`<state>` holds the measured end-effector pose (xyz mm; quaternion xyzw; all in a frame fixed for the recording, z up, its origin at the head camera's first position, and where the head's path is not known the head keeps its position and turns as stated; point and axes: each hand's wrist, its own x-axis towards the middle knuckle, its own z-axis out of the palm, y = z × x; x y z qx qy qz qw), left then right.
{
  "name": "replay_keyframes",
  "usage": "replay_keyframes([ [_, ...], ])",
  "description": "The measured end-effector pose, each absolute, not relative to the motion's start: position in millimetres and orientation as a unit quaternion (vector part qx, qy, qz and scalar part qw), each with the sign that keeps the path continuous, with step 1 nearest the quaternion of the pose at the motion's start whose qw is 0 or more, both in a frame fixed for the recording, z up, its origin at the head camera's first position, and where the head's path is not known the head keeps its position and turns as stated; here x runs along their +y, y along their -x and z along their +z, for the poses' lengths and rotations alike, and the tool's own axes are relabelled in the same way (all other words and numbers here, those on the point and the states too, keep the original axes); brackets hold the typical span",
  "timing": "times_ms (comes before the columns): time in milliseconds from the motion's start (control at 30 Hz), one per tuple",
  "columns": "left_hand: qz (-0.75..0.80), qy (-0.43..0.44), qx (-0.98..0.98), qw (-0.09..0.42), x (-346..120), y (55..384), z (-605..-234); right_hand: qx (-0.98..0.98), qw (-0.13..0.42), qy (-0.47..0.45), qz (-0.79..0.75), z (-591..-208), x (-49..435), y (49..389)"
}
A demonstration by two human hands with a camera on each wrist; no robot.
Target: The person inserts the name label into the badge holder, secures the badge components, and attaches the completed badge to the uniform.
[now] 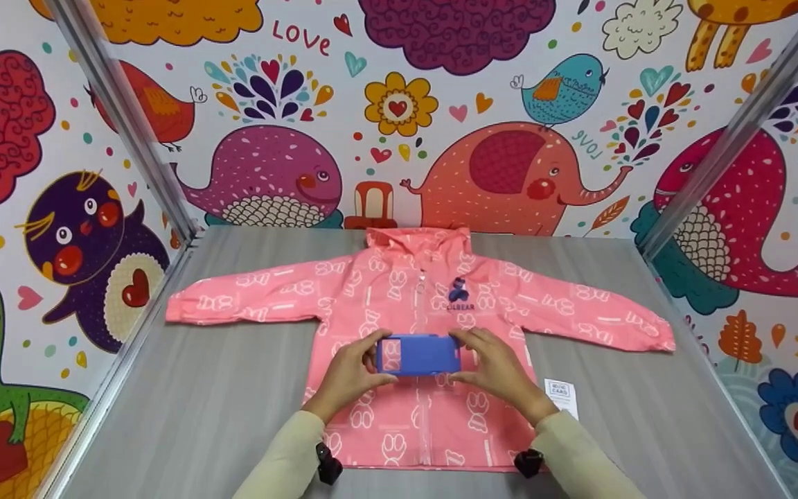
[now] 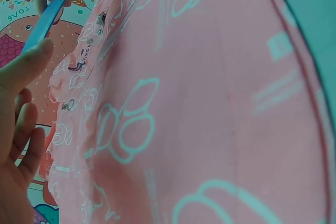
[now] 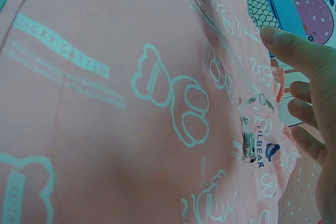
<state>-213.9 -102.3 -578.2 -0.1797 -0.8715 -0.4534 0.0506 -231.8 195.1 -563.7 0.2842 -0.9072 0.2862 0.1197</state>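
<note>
Just above a pink children's jacket (image 1: 371,430), spread with both sleeves out, a blue phone case (image 1: 430,355) is held level, its long side running left to right. A rectangular patch at its left end shows pink with a white bear print. My left hand (image 1: 352,369) pinches the left end between thumb and fingers. The right hand (image 1: 494,365) does the same at the other end. From the left wrist, the phone case (image 2: 48,18) looks thin and edge-on, beside the left thumb. In the right wrist view, the right thumb touches the phone case (image 3: 281,6).
A white printed card (image 1: 562,397) lies at the jacket's right side. The grey tabletop (image 1: 233,388) is bordered by metal posts (image 1: 125,111) and cartoon-patterned wall panels (image 1: 399,41). The jacket's hood (image 1: 418,239) reaches the back edge.
</note>
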Motion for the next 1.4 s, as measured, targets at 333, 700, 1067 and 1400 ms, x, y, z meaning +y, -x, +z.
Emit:
replay_keyframes([
  [333, -0.462, 0.172, -0.869, 0.036, -103.7, 215.9, -576.4, -0.908, 0.102, -0.276, 0.297, -562.3, 194.9, 232.8],
  [700, -0.46, 0.172, -0.87, 0.039, -105.7, 218.7, -574.3, -0.911, 0.082, -0.261, 0.309, -560.4, 196.0, 233.4],
  [1067, -0.462, 0.17, -0.869, 0.04, -103.4, 218.5, -576.2, -0.91, 0.098, -0.268, 0.302, -564.2, 201.2, 231.0],
  [1400, -0.468, 0.166, -0.867, 0.033, -103.1, 217.0, -577.7, -0.913, 0.098, -0.262, 0.295, -565.4, 202.1, 227.6],
])
